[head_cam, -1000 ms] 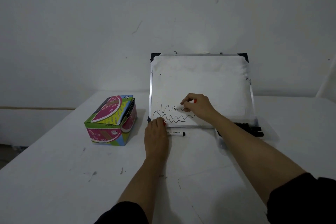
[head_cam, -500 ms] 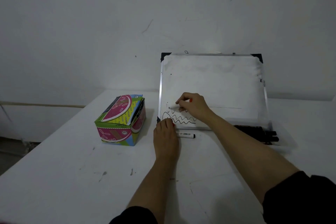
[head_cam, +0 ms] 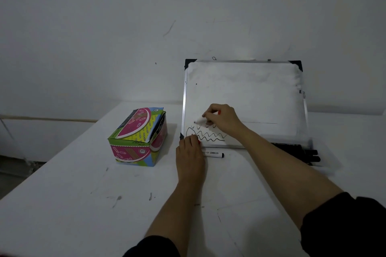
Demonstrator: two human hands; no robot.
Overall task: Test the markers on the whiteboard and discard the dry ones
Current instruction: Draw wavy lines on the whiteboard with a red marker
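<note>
A white wall [head_cam: 104, 37], scuffed and marked, fills the upper part of the view. Below it a white desk [head_cam: 62, 204] spreads toward the viewer, smudged with a few dark streaks. A whiteboard [head_cam: 250, 94] with a metal frame and black corner caps stands on the far side of the desk, tilted back against the wall. Two rows of black wavy lines [head_cam: 208, 136] run across its lower left corner, with a few short strokes just above them. To the left of the whiteboard, apart from it, sits a colourful cardboard box [head_cam: 135, 144] printed in pink, green and blue, its top flap raised a little.

The right hand [head_cam: 223, 120] reaches across the board's lower left part; its fingers are pinched round a white marker [head_cam: 199, 120], whose dark tip touches the board just above the wavy lines. The left hand [head_cam: 191, 154] lies palm down at the board's bottom left corner, fingers spread flat and gripping nothing, the fingertips on the frame's lower edge. Both arms end in dark sleeves at the bottom of the view.

A bundle of black markers [head_cam: 305, 152] lies on the desk beside the board's lower right corner, partly behind the right forearm. A single capped marker [head_cam: 214, 154], white with a black cap, lies on the desk just in front of the board, touching the left hand's right side
</note>
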